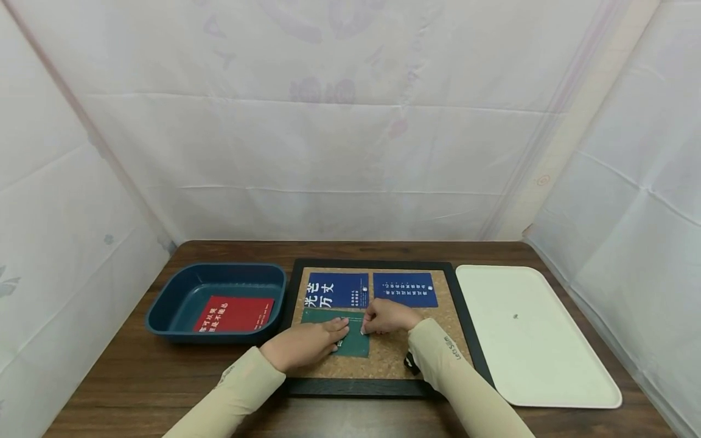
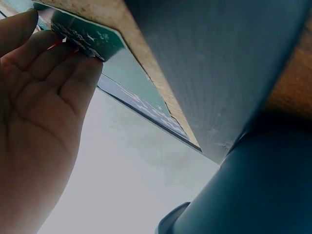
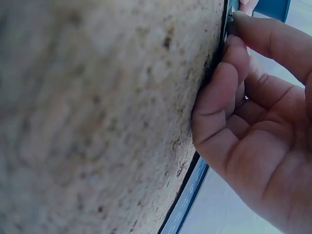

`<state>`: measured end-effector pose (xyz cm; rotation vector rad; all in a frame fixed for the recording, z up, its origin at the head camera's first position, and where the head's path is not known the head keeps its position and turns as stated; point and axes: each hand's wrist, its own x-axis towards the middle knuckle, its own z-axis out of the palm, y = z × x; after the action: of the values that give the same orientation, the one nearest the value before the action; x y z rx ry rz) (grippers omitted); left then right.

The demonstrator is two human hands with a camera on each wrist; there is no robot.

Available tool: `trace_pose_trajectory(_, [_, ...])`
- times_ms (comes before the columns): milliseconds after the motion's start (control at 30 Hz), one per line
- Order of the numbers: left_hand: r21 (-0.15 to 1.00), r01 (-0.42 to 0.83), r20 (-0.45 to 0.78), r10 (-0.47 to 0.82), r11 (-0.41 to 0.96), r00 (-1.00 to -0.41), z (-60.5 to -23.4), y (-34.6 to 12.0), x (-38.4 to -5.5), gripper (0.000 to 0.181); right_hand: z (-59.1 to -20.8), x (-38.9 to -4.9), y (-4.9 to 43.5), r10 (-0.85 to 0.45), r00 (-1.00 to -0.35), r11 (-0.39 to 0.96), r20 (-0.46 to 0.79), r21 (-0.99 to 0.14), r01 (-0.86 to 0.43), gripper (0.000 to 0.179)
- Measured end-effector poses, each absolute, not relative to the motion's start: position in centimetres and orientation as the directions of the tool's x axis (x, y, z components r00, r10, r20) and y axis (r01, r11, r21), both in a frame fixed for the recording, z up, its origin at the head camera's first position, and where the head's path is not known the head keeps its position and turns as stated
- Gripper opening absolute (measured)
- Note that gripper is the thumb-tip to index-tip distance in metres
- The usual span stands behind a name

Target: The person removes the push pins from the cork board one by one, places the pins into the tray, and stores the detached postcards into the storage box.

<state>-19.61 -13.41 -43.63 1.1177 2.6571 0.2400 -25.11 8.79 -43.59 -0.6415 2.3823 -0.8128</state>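
Note:
A green card (image 1: 353, 345) lies on the corkboard (image 1: 394, 365), below a blue card (image 1: 342, 289) with large white characters. My left hand (image 1: 306, 345) rests on the green card, its fingers extended and pressing it down; in the left wrist view the fingertips touch the card's printed face. At the card's right edge my right hand (image 1: 389, 316) pinches a small pale thing (image 1: 362, 332) between thumb and forefinger. Its kind is mostly hidden by the fingertips. In the right wrist view the other fingers are curled against the cork. A second blue card (image 1: 405, 290) lies at the board's upper right.
Left of the board stands a dark blue basin (image 1: 164, 328) holding a red card (image 1: 235, 313). A cream tray (image 1: 547, 365) with a small dark mark lies to the right. The board's black frame (image 1: 361, 388) borders the cork, and a small black object (image 1: 411, 363) sits near the right sleeve.

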Motion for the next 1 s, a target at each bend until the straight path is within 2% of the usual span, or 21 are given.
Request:
trace_pose_trajectory(633, [0.239,0.686,-0.181,0.726,0.687,-0.664,-43.63,-13.44,-19.84,0.046,-43.61,-25.19,8.81,-0.589,-0.730,0.702,-0.346,-0.668,-0.249,0.018])
trace_pose_trajectory(1000, [0.269,0.652,-0.203,0.703,0.709,-0.681,-43.42,-13.23,-19.60,0.046,-43.63,-25.29,8.83,-0.605,-0.723,0.685,-0.334,-0.681,-0.259,0.020])
